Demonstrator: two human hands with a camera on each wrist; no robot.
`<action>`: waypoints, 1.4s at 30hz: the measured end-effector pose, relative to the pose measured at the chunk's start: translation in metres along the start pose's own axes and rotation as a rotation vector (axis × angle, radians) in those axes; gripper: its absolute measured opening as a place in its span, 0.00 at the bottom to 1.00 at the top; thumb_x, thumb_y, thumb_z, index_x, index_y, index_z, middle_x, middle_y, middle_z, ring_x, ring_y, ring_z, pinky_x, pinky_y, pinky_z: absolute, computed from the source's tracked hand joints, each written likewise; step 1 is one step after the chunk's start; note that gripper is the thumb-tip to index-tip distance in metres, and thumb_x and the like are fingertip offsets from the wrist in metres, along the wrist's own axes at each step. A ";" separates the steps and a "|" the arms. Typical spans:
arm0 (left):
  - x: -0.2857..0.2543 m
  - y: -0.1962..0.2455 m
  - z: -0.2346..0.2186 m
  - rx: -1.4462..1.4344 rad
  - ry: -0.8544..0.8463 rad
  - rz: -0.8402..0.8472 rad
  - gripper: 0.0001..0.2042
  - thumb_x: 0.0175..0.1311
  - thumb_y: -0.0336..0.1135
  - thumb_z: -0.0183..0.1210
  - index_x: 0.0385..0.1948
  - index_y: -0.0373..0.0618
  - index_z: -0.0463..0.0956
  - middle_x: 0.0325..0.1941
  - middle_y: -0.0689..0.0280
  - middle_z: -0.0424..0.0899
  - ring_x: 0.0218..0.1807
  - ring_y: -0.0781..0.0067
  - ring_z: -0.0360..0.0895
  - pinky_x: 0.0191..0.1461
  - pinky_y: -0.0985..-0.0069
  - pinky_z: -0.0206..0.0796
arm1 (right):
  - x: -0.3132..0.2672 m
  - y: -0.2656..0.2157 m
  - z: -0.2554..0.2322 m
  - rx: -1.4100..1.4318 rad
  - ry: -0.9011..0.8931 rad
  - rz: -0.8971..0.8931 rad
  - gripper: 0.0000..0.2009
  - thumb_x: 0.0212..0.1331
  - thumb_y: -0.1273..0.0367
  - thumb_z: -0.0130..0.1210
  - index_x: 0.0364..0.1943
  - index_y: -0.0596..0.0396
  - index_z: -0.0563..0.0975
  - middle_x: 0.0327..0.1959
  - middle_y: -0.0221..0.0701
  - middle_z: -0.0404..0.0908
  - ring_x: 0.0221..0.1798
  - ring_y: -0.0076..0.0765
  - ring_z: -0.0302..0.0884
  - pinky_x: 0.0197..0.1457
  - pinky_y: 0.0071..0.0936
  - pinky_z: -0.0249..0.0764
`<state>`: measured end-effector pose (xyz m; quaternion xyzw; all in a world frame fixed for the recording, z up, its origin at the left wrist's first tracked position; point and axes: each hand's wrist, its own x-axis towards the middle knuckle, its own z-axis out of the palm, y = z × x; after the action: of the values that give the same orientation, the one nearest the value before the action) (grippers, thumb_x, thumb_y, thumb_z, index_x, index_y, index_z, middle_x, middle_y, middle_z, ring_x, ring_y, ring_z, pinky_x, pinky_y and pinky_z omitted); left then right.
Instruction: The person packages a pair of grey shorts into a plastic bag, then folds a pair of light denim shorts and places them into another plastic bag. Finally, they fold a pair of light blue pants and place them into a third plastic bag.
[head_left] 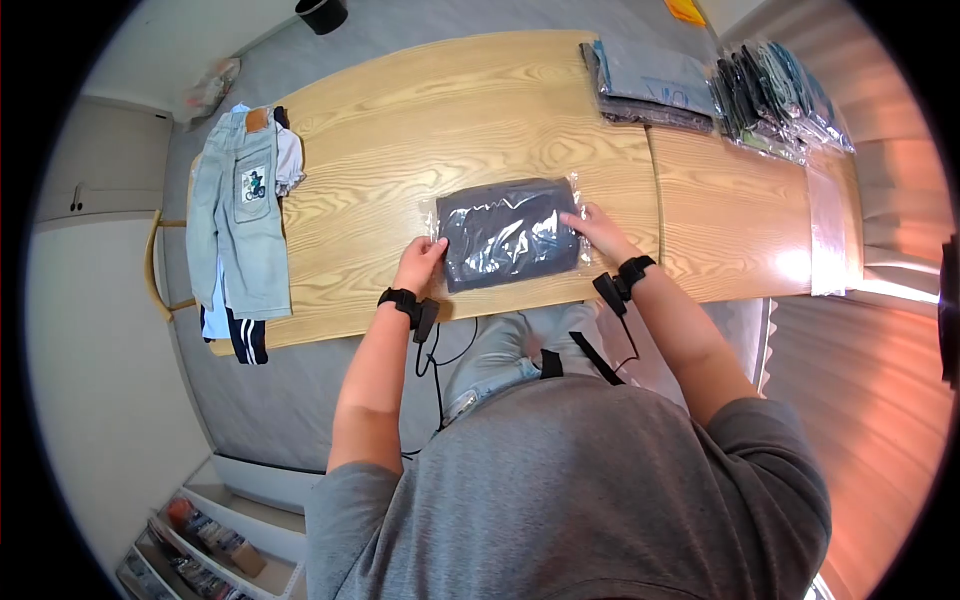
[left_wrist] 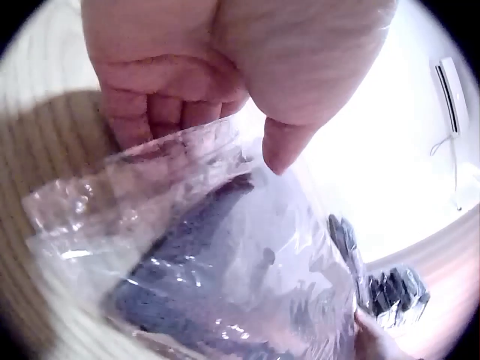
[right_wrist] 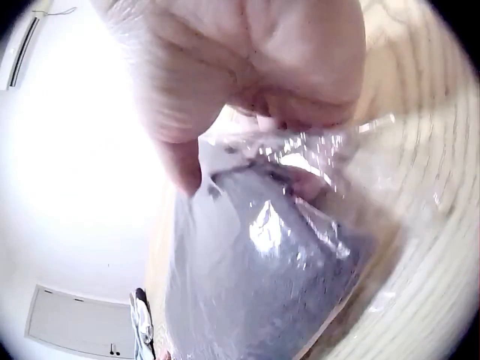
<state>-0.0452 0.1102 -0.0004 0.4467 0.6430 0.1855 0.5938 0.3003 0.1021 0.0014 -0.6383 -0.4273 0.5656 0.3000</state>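
Observation:
A folded dark grey-blue garment in a clear plastic bag (head_left: 510, 235) lies near the front edge of the wooden table, glossy with reflections. My left hand (head_left: 420, 262) pinches the bag's left side; in the left wrist view the thumb is on top and the curled fingers (left_wrist: 169, 112) are beneath the loose plastic edge. At the opposite side my right hand (head_left: 600, 232) grips the bag, its thumb on the upper face and its fingers under the plastic in the right wrist view. The bagged garment (right_wrist: 255, 255) bulges between both hands.
Light blue jeans (head_left: 245, 215) with a picture patch lie over other clothes at the table's left end. Bagged garments (head_left: 655, 80) are stacked at the far right, beside a row of more bagged clothes (head_left: 780, 95). A flat clear bag (head_left: 826, 230) hangs near the right edge.

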 end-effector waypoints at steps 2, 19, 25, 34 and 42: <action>-0.005 0.002 0.001 -0.008 -0.002 0.016 0.14 0.56 0.37 0.62 0.37 0.37 0.72 0.28 0.69 0.76 0.29 0.81 0.69 0.31 0.83 0.60 | -0.013 0.001 -0.006 0.054 -0.142 0.004 0.19 0.52 0.61 0.62 0.41 0.62 0.74 0.31 0.27 0.76 0.32 0.23 0.71 0.35 0.24 0.68; -0.037 0.035 0.034 0.716 0.572 0.608 0.23 0.57 0.32 0.55 0.56 0.39 0.63 0.61 0.50 0.62 0.63 0.48 0.58 0.65 0.57 0.51 | 0.016 -0.024 -0.015 -0.403 0.420 -0.160 0.18 0.55 0.59 0.54 0.37 0.63 0.76 0.31 0.41 0.79 0.37 0.48 0.76 0.40 0.37 0.72; -0.020 0.053 0.056 0.999 0.145 0.934 0.25 0.60 0.38 0.52 0.60 0.42 0.61 0.68 0.59 0.58 0.69 0.59 0.53 0.69 0.59 0.45 | -0.015 -0.068 0.061 -0.931 0.174 -0.759 0.12 0.59 0.67 0.46 0.42 0.58 0.75 0.50 0.41 0.74 0.54 0.46 0.69 0.53 0.36 0.66; 0.005 0.038 0.064 1.192 0.084 0.865 0.33 0.60 0.50 0.49 0.65 0.42 0.53 0.71 0.63 0.53 0.72 0.66 0.46 0.71 0.57 0.38 | 0.002 -0.035 0.073 -1.220 -0.015 -0.762 0.28 0.60 0.51 0.43 0.63 0.47 0.62 0.69 0.30 0.54 0.72 0.33 0.45 0.71 0.44 0.40; 0.013 0.038 0.062 1.200 0.021 0.765 0.35 0.59 0.52 0.50 0.66 0.45 0.50 0.72 0.65 0.50 0.72 0.68 0.46 0.70 0.57 0.39 | 0.010 -0.039 0.074 -1.235 -0.091 -0.674 0.30 0.58 0.51 0.45 0.63 0.49 0.61 0.69 0.30 0.54 0.72 0.34 0.46 0.70 0.44 0.42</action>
<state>0.0277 0.1229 0.0072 0.8892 0.4380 -0.0011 0.1325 0.2195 0.1207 0.0171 -0.5005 -0.8568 0.1221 0.0234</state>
